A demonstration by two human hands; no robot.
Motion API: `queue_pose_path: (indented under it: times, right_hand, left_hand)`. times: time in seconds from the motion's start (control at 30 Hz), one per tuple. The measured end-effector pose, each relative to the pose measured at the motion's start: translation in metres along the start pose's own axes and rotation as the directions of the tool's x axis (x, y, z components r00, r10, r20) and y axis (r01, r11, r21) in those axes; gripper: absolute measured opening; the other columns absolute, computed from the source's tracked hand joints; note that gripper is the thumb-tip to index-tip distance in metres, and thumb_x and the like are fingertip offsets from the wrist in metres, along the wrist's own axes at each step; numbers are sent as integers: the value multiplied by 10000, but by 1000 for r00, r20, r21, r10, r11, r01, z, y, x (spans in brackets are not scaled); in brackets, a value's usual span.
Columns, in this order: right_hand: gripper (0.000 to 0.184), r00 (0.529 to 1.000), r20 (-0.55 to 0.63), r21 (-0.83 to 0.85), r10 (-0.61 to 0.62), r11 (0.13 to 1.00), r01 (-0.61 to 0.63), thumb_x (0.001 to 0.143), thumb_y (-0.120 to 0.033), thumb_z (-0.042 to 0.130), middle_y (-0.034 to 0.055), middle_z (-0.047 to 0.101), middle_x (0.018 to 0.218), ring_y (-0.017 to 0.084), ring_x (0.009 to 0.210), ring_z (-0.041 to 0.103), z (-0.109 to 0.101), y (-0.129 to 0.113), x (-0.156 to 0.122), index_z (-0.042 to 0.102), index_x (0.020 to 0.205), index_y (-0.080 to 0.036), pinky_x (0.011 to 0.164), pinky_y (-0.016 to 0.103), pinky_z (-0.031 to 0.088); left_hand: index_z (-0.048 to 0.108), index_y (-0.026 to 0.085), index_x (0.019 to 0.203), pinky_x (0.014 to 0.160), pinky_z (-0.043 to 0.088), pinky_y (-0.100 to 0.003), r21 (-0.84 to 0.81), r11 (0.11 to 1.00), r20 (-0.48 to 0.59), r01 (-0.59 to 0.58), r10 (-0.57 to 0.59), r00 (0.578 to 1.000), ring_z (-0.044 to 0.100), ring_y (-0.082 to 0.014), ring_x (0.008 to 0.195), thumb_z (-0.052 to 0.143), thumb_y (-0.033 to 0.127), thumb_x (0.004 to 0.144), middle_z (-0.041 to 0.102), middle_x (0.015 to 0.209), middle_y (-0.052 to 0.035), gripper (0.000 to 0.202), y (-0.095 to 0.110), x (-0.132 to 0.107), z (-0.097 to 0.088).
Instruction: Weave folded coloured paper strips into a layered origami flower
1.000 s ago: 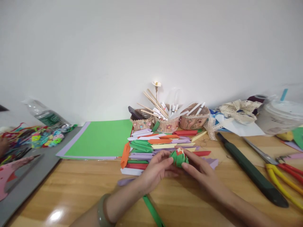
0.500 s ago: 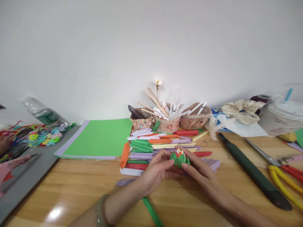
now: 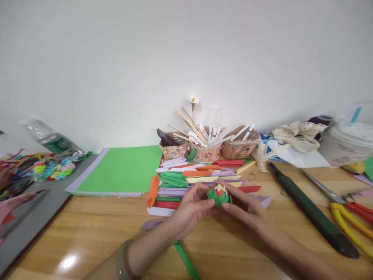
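Note:
Between my two hands is a small folded paper flower [image 3: 220, 196], green on the outside with orange, pink and pale yellow at its top. My left hand [image 3: 194, 207] grips its left side, the thumb against the green paper. On the other side, the fingers and thumb of my right hand [image 3: 246, 204] hold it too. Just behind and beneath lie many folded paper strips [image 3: 172, 179] in green, purple, red, orange, white and yellow. One green strip [image 3: 187, 261] lies near the table's front edge, beside my left forearm.
Three decorated baskets [image 3: 206, 154] with sticks and markers stand by the wall. Green paper sheets [image 3: 122, 169] lie to the left. A dark green long-handled tool [image 3: 314, 212], yellow-handled scissors [image 3: 338, 212] and a lidded cup [image 3: 346, 142] are at right. A bottle [image 3: 54, 138] lies far left.
The paper flower and both hands have shifted very slightly left, with the flower tipped a little. The whole view has moved slightly too. Both hands keep their hold.

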State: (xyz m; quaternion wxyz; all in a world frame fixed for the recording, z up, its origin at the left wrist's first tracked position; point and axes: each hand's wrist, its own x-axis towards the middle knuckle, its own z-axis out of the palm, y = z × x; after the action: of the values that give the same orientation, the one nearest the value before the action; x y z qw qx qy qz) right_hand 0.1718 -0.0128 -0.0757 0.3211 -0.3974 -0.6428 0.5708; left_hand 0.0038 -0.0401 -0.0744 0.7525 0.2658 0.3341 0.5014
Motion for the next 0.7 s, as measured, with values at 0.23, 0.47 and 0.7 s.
queue_pose_path:
  times: [0.23,0.47,0.7]
  right_hand:
    - [523,1000,9,43,-19,999,18,768,-409,607,75,487,1325,286,1246,393,0,-4,-1,500,1256,-252,1033,499,268]
    - [547,999,35,10,-22,1000,21,777,-411,598,77,483,1328,273,1239,405,-1,3,0,464,1284,-256,1043,492,251]
    - [558,999,22,-31,-25,999,26,768,-439,595,90,498,1313,288,1222,425,1,1,3,479,1276,-238,1036,510,254]
  left_hand:
    - [522,170,777,711,447,-254,8,1000,-7,-18,18,1000,575,-119,807,736,159,615,611,870,-1,269,-1,2,-1]
    - [513,172,749,686,442,-245,10,1000,-44,-15,16,999,571,-110,762,776,166,553,608,809,14,328,0,3,1]
    - [502,173,741,678,426,-239,34,999,-87,-13,15,996,564,-106,742,797,181,519,607,779,20,369,0,3,3]
